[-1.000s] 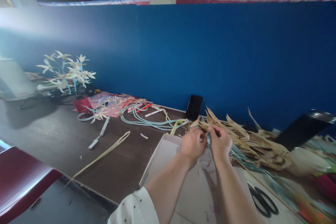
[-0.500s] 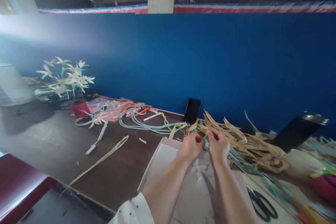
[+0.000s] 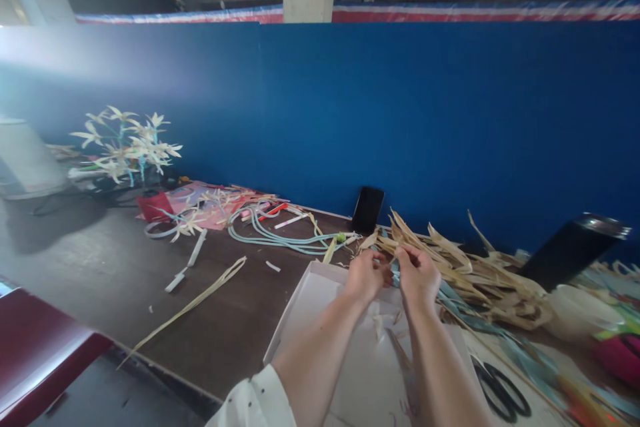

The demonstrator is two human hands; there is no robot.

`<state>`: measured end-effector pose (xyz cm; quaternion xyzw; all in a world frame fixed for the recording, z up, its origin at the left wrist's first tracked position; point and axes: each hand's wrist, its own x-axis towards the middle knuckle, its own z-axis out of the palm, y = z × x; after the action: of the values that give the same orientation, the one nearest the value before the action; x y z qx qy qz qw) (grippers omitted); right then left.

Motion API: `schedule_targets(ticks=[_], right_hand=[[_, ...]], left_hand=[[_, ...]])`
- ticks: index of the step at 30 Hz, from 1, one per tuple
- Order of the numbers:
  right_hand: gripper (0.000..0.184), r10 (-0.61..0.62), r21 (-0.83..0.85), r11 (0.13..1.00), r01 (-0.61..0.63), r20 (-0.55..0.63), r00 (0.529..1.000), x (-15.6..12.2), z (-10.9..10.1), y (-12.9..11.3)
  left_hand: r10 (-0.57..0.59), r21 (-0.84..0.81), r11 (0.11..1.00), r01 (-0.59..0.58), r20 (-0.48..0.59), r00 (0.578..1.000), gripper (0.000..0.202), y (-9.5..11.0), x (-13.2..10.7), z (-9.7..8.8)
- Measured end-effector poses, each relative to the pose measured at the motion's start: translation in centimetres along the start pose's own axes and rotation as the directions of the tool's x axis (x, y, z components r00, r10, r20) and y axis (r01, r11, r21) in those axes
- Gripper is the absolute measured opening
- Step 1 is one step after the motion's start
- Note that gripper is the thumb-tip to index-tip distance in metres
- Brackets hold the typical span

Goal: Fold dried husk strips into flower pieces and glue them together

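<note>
My left hand (image 3: 369, 275) and my right hand (image 3: 419, 273) are held close together above the far side of a shallow white box (image 3: 295, 330). The right thumb and fingers pinch a thin pale strip (image 3: 393, 260), too small to make out fully. On its other side the left fingers are curled inward, and whatever they grip is hidden. Small husk scraps (image 3: 379, 327) lie in the box under my wrists. Just beyond the right hand is a heap of dried corn husks (image 3: 460, 267), with light-blue strips (image 3: 453, 300) alongside.
Black-handled scissors (image 3: 500, 390) lie at the right. A phone (image 3: 367, 210) leans against the blue partition (image 3: 450, 113). A dark flask (image 3: 575, 250) stands behind a translucent bowl (image 3: 585, 307). Leftward are coiled pale-blue cords (image 3: 270, 240), a long husk strip (image 3: 200, 300) and white husk flowers (image 3: 135, 147).
The left fingers have shifted slightly and loosened around the small strip. The right hand keeps its pinch. The whole view has moved by a tiny amount.
</note>
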<state>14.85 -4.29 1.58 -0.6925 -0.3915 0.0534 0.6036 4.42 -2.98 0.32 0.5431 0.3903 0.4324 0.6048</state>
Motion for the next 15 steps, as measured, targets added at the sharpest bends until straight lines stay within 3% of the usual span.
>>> schedule_targets(ticks=[3, 15], right_hand=[[0.034, -0.004, -0.007, 1.000, 0.004, 0.009, 1.000, 0.00, 0.05, 0.07], [0.034, -0.013, 0.019, 1.000, 0.013, 0.013, 1.000, -0.07, 0.06, 0.02]], left_hand=[[-0.032, -0.029, 0.999, 0.033, 0.034, 0.999, 0.008, 0.28, -0.04, -0.04], [-0.112, -0.054, 0.992, 0.114, 0.038, 0.993, 0.013, 0.94, -0.27, -0.16]])
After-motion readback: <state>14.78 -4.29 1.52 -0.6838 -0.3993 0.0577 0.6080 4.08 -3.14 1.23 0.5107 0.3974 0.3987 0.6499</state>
